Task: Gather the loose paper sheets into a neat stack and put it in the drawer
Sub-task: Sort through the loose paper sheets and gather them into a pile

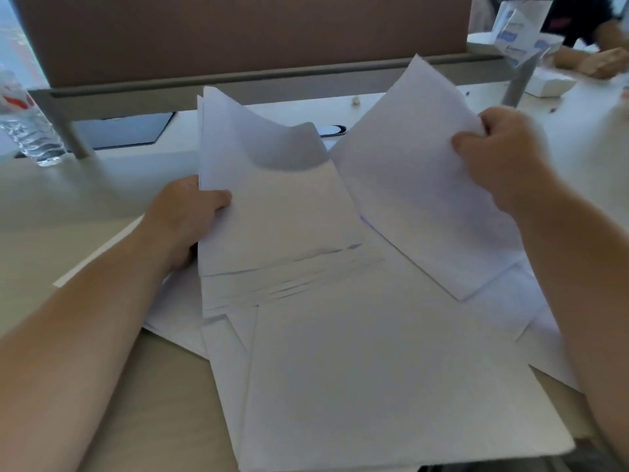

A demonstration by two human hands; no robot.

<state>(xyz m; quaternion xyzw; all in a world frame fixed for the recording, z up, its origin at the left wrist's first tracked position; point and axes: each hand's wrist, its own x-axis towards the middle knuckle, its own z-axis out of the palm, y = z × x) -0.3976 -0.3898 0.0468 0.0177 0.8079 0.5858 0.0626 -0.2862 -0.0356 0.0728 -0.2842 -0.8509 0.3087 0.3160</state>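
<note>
While loose sheets (pixel 374 352) lie fanned across the desk (pixel 51 216), your left hand (pixel 183 216) pinches a small bundle (pixel 272 206), thumb on top, its far corners curling up. Your right hand (pixel 503 155) clamps a single sheet (pixel 415 185) by its far edge, lifted and tilted just beside the bundle.

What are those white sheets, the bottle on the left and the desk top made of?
The sheets look like thin matte paper: the lifted ones curl and let light through. The bottle seems to be clear plastic, ribbed and glinting, with a red and white label. The desk top is smooth, pale and matte, probably laminate, though the view cannot settle it.
</note>
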